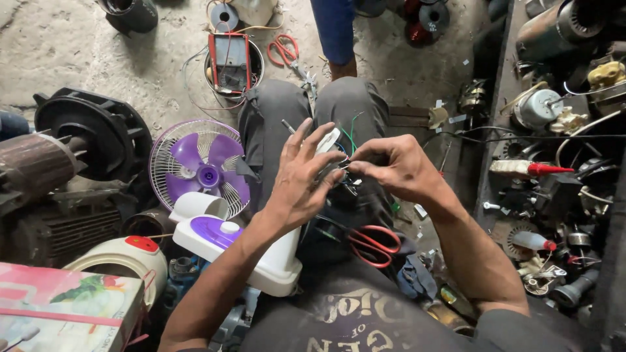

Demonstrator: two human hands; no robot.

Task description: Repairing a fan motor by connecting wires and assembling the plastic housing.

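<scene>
Bare concrete floor (78,52), gray & stained, daylit. Dark shelf (499,98) at right w/ motors, parts. Old motors at left.

The hands meet above the person's lap, the left hand (301,179) just beside the right hand (391,166), with a small wired part (342,171) between them. Scissors (372,242) lie on the lap below. A fan (201,171) stands on the floor (78,52) to the left, beside a motor (59,156). A meter (229,62) lies beyond the knees. A shelf (495,130) of parts runs along the right.
</scene>
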